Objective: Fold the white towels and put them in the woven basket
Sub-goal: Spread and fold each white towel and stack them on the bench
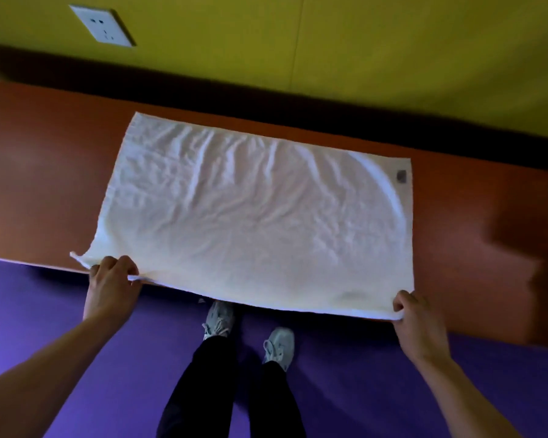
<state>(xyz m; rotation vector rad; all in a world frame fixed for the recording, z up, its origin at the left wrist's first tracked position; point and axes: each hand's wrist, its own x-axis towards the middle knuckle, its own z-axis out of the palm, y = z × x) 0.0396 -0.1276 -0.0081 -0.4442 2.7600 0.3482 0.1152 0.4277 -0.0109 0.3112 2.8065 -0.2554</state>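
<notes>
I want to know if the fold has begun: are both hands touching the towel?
Touching. The head view shows the left hand pinching the towel at its near left corner and the right hand pinching the near right corner.

Both forearms are bare to the bottom edge of the view, with no sleeve, watch or ring on either. The left hand (113, 287) and the right hand (416, 324) are ungloved. Below them the legs are in plain black trousers (200, 387) that reach down to the ankles. On the feet is a pair of pale grey-white lace-up trainers (217, 319), the laces tied in loose bows on top.
</notes>
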